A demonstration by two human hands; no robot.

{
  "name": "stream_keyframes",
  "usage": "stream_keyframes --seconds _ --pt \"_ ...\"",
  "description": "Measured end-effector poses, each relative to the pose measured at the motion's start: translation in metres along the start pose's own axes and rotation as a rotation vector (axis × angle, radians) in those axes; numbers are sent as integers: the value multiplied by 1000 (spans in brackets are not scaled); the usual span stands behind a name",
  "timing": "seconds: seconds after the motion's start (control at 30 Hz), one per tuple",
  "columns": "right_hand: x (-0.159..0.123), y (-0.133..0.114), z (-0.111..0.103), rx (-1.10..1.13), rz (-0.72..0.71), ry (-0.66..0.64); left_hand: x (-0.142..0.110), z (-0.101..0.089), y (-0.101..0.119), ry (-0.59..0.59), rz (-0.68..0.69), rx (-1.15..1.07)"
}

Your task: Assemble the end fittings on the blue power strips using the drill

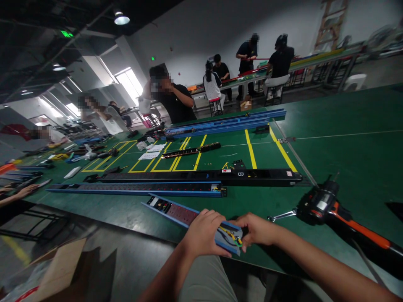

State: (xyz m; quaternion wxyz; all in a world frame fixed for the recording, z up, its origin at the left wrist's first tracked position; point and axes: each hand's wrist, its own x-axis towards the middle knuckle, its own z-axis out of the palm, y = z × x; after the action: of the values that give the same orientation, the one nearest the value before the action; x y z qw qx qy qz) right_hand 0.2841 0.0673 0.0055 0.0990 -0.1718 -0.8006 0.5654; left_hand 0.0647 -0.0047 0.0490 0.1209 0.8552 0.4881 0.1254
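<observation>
Two bare hands hold the wired end of a blue power strip (181,217), lifted at the edge of a green-matted workbench (355,126). Left hand (204,233): fingers curl over the casing, closed around it. Right hand (256,228): fingertips and thumb pressed together, pinching the far end beside yellow wires (232,233). The strip's other end rests on the mat, angled away to the left.

Just right of the right hand lies an orange-and-black cordless drill (327,205), its metal bit (281,215) pointing toward that hand. Beyond the strip lie a black power strip marked B (201,177) and a second blue power strip (135,189), parallel and nearly touching. Farther on, yellow tape lines (252,155) mark the mat. A co-worker's hand (25,191) rests at the bench's left end; a cardboard box (56,268) sits on the floor below.
</observation>
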Motion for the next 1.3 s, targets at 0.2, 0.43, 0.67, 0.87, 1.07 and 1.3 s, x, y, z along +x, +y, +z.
stream_keyframes --seconds 0.2,0.43,0.67,0.87,1.07,1.3 --pt "-15 -2 11 138 38 -56 -8 7 11 -40 34 -28" --pt "-19 -10 21 57 -55 36 -14 14 18 -13 44 -25" --pt "-35 -20 16 108 -6 -29 -18 9 28 -42 45 -37" --pt "-62 -3 5 -223 153 342 -8 25 18 -29 -16 31" --pt "-77 3 14 -314 273 516 0 41 -3 -3 -122 91" --pt "-39 8 54 12 465 531 3 46 -4 32 -159 116"
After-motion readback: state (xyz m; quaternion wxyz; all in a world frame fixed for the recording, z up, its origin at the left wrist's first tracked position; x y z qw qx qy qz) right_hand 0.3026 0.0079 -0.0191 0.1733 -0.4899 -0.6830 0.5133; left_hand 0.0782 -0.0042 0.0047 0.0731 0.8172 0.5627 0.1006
